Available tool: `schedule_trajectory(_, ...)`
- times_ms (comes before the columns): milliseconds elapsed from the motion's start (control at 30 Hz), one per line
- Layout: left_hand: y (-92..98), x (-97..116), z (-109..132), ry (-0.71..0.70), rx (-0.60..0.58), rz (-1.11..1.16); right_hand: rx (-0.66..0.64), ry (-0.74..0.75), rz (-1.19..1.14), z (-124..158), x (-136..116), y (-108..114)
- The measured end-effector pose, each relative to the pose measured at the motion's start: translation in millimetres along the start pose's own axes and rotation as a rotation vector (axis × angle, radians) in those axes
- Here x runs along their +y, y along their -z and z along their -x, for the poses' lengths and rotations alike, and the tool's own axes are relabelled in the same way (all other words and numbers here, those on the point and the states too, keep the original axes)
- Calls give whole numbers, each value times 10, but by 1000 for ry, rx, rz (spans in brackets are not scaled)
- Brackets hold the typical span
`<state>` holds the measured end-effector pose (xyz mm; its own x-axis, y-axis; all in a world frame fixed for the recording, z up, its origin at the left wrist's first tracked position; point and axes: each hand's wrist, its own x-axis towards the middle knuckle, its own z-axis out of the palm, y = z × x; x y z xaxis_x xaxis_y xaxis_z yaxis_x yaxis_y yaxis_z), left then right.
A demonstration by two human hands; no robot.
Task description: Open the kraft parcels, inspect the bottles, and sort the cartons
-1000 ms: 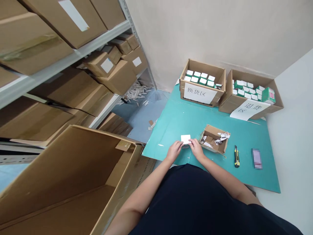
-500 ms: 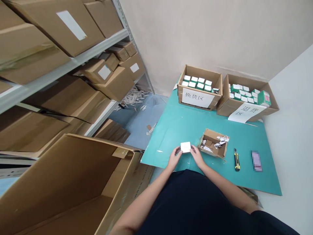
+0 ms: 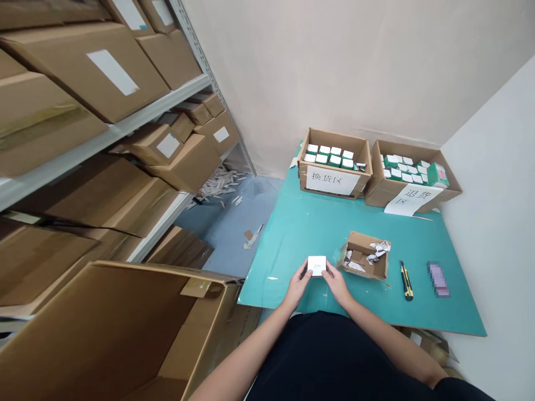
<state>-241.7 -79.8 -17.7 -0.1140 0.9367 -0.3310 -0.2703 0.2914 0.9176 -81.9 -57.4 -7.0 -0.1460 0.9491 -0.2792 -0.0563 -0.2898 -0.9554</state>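
- The left hand [image 3: 297, 285] holds the left side of a small white box [image 3: 316, 264], with the thumb pressed on its near left corner.
- The right hand [image 3: 337, 285] grips the same box from the right side, its thumb near the right corner; so the box is pinched between both hands.
- This box is near the front edge of the green worktop [image 3: 288, 234], left of the middle; whether it touches the surface, I cannot tell.
- Just right of the right hand stands a small open carton [image 3: 363, 240], with crumpled paper [image 3: 380, 247] inside.
- Further right lies a yellow and black cutter [image 3: 406, 280], and a blurred purple thing [image 3: 438, 278] is near the right edge.
- Along the far edge stand two cartons, the left one [image 3: 346, 138] and the right one [image 3: 375, 189], both containing green and white boxes [image 3: 335, 160] and bearing handwritten paper signs [image 3: 331, 180].
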Motion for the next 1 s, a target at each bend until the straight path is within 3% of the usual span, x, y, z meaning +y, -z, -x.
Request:
schedule_trajectory(233,-173,721,-294,-117,-35,-10,66,126,0,-240,-702,-126)
schedule_trajectory(500,-725,1764,-1133,-362,-155,3,89,331,32,-1007,-1793,100)
schedule_trajectory(633,-1078,2262,-1752,-479,-223,1,100,449,56,-1597,-2337,311)
schedule_trajectory(800,-1602,2794,-2748,-559,-309,-21,148,553,152,-2545,-2932,683)
schedule_trajectory(1000,-2193,3147,-3998,-590,-375,16,175,626,159,-3738,-3350,1092)
